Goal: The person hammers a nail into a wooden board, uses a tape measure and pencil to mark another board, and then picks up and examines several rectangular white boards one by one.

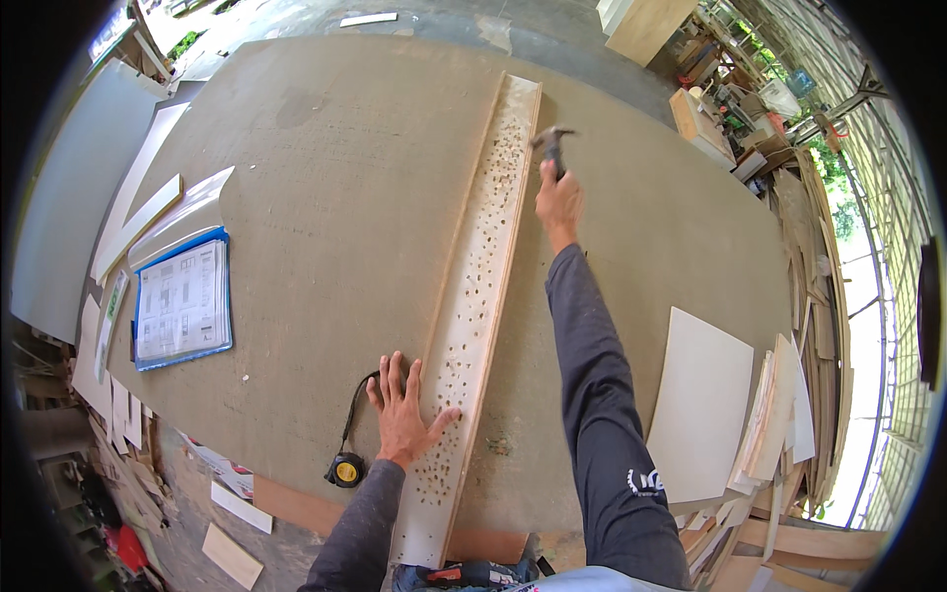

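A long, narrow pale board (490,222) with raised edge strips lies lengthwise across the large table, its face dotted with many small dark holes or marks. My left hand (402,419) rests on the board's left edge near its close end, fingers spread and the thumb lying over the dotted face. Farther along, on the right side of the board, my right hand (560,205) grips a claw hammer (553,148) by its handle. The hammer's head is raised beside the board's right edge near the far end. Beside my left hand sits a black and yellow tape measure (345,470) with a black strap.
The brown table (326,197) spreads widely around the board. A blue clipboard folder (183,301) with printed sheets lies at the left, near white strips. A white panel (700,405) lies at the right, beside stacked wood offcuts (764,419). Scrap pieces (233,555) litter the floor.
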